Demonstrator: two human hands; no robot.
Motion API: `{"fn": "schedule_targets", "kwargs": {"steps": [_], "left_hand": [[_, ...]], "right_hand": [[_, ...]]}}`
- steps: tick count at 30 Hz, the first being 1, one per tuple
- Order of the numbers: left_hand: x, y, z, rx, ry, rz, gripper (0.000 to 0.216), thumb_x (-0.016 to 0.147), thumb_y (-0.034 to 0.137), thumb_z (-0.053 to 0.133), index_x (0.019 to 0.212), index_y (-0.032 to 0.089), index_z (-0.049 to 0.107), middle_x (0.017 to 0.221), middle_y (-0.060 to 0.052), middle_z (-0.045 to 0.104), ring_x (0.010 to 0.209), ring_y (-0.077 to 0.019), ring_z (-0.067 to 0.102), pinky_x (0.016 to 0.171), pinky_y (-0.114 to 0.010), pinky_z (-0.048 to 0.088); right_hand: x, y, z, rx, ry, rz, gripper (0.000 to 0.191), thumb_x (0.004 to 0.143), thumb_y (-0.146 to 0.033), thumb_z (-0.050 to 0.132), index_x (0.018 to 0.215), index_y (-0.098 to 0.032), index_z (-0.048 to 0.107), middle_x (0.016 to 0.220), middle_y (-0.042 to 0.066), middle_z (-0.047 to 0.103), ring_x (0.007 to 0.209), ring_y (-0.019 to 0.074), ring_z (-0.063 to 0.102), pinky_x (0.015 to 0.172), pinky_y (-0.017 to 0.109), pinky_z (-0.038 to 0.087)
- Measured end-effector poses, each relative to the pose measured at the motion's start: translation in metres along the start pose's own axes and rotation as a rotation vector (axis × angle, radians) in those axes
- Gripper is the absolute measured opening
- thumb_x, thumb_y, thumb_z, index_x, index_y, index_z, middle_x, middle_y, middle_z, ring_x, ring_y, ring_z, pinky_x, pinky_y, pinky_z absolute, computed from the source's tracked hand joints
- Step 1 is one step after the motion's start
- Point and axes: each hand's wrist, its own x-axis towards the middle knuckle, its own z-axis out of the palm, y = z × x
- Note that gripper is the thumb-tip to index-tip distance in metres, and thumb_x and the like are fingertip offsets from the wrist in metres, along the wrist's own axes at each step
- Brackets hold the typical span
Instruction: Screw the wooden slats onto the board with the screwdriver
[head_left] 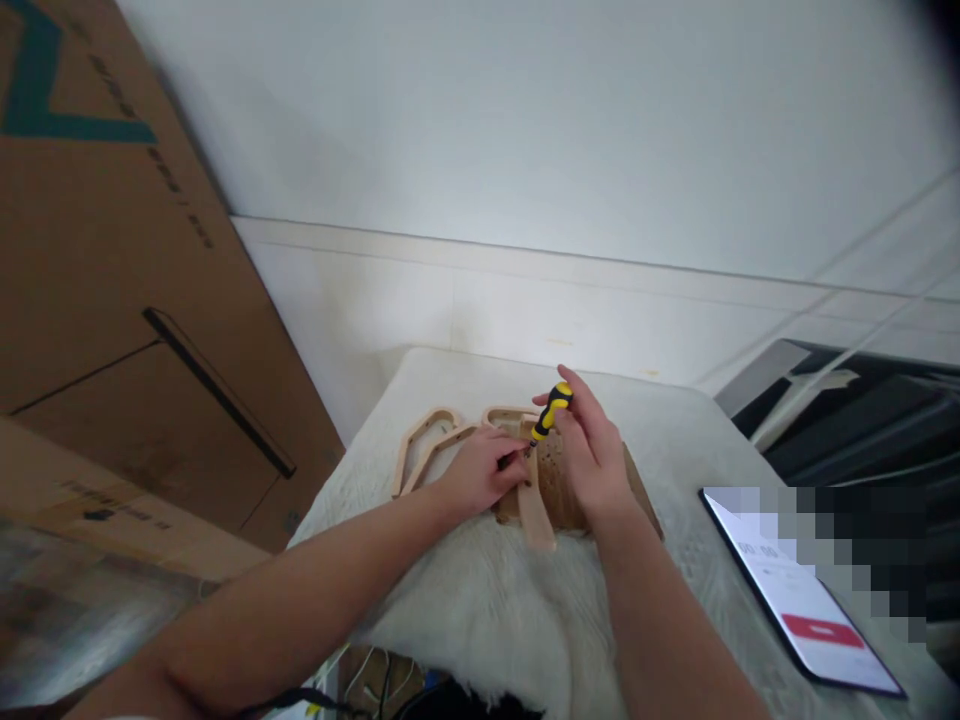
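My right hand [596, 450] is closed around a short yellow and black screwdriver [551, 412], which is tilted with its tip pointing down and left. The tip meets a pale wooden strip [535, 515] lying over a brown, pitted wooden board [574, 485]. My left hand [484, 470] rests at the strip's left side, thumb and fingers pinched together by the screwdriver tip. Whatever is between those fingers is too small to make out. Left of that hand lie bent, rounded wooden frame pieces [411, 445]. Part of another rounded wooden piece [501, 412] shows behind my fingers.
A white fuzzy cloth [465, 580] covers the table, which stands against a white wall. On the right lies a phone or tablet [810, 610] with a lit screen. A large cardboard box [150, 260] stands at left. Cables [382, 680] show below the front edge.
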Motion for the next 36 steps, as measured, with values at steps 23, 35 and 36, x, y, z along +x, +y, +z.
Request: {"fn": "schedule_targets", "kwargs": {"steps": [23,35,36], "left_hand": [[-0.003,0.012,-0.004,0.150,-0.013,0.001,0.020,0.089,0.021,0.046,0.078,0.017,0.062,0.080,-0.005,0.063,0.081,-0.0177,0.055,0.078,-0.028,0.041],[-0.004,0.016,-0.007,0.150,-0.036,0.042,0.022,0.092,0.024,0.044,0.090,0.014,0.064,0.086,-0.007,0.063,0.084,-0.0192,0.055,0.079,-0.031,0.043],[-0.003,0.016,-0.007,0.154,-0.036,0.042,0.023,0.093,0.024,0.044,0.089,0.014,0.064,0.083,-0.007,0.063,0.082,-0.0188,0.054,0.079,-0.030,0.043]], "right_hand": [[-0.006,0.011,0.006,0.102,0.061,0.198,0.030,0.076,-0.046,0.065,0.089,-0.021,0.054,0.079,0.003,0.064,0.061,0.0183,0.058,0.061,0.033,0.048],[-0.009,0.021,0.007,0.020,-0.005,-0.087,0.022,0.086,-0.027,0.046,0.094,-0.017,0.063,0.099,0.011,0.063,0.090,0.0229,0.059,0.079,0.039,0.047],[-0.009,0.021,0.007,0.006,-0.009,-0.101,0.022,0.087,-0.027,0.044,0.093,-0.018,0.063,0.096,0.011,0.064,0.090,0.0234,0.058,0.081,0.040,0.047]]}}
